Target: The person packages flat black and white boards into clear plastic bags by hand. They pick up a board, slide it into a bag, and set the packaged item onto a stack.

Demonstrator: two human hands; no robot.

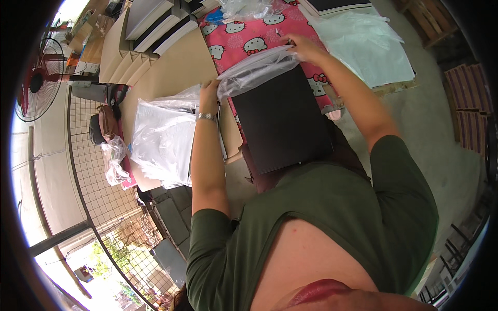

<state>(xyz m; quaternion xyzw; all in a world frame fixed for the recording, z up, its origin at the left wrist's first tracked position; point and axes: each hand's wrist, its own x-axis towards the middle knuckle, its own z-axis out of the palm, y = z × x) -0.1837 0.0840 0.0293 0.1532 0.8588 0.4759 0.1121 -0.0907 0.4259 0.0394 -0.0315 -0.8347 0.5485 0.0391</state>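
Observation:
A flat black hardcover book or board point(282, 119) rests on my lap, its far end against the table edge. Across that far end stretches a bunched clear plastic bag point(257, 70). I cannot tell whether the plastic goes around the black cover or only lies over its edge. My left hand point(209, 95), a metal watch at its wrist, is closed on the bag's left end. At the bag's right end my right hand point(305, 49) pinches the plastic; its fingertips are partly hidden.
Plastic-wrapped white sheets point(163, 137) lie on brown board at left. Thick dark-covered books point(161, 26) are stacked at the back left. A pink patterned cloth point(241, 33) covers the table's middle, with more clear plastic sheets point(363, 46) at right. A red fan point(41, 78) stands far left.

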